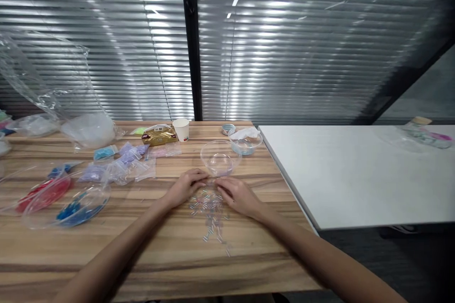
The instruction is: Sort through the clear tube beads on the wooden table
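The left forearm point(122, 247) and right forearm point(302, 242) reach inward from the near side. The left hand point(183, 189) and right hand point(240, 196) nearly meet, palms lowered, fingers point(226, 182) curving toward each other.

Slim, bare left hand point(185, 187) with slender fingers point(195, 176), matching slim, bare right hand point(240, 194), narrow uncovered wrists point(261, 211), long smooth bare left forearm point(124, 239), long bare right forearm point(305, 241), both broadening toward the elbow, finer details too blurred to tell
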`<state>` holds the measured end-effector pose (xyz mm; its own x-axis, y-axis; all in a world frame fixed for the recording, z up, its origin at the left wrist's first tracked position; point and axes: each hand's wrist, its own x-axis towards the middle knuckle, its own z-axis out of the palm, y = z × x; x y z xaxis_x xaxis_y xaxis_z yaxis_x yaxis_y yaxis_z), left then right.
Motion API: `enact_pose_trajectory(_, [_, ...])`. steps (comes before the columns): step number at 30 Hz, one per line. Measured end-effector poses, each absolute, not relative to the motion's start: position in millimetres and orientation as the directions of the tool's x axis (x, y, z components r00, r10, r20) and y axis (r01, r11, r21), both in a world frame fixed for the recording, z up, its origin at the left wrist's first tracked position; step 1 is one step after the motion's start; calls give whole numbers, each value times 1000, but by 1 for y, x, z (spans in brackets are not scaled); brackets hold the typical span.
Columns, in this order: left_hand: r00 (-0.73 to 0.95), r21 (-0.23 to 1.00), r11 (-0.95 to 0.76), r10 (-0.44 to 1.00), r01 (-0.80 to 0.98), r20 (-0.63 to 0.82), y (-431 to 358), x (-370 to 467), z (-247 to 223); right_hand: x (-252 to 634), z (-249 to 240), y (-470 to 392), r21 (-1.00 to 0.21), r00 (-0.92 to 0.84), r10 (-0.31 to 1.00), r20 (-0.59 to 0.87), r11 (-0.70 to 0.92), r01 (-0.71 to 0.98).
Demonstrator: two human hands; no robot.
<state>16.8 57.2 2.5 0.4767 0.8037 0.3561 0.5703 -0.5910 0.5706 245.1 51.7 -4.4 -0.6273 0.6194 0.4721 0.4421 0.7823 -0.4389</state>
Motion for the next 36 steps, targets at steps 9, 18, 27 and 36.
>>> enact_pose_trajectory(9, [610, 545, -698, 698, 465, 374, 62, 26, 7, 244, -2, 54, -396, -722, 529, 446, 840, 371])
enact_pose_trajectory(18, [563, 538, -674, 731, 507, 386, 57, 26, 1, 248, -1, 49, -401, -670, 541, 508, 837, 372])
enact_pose_trajectory(27, [570, 524, -683, 723, 509, 390, 57, 26, 2, 247, 0, 48, -402, -719, 499, 484, 857, 323])
enact_pose_trajectory(36, [543, 548, -638, 763, 541, 351, 53, 28, 5, 246, 3, 47, -440, -738, 497, 456, 847, 299])
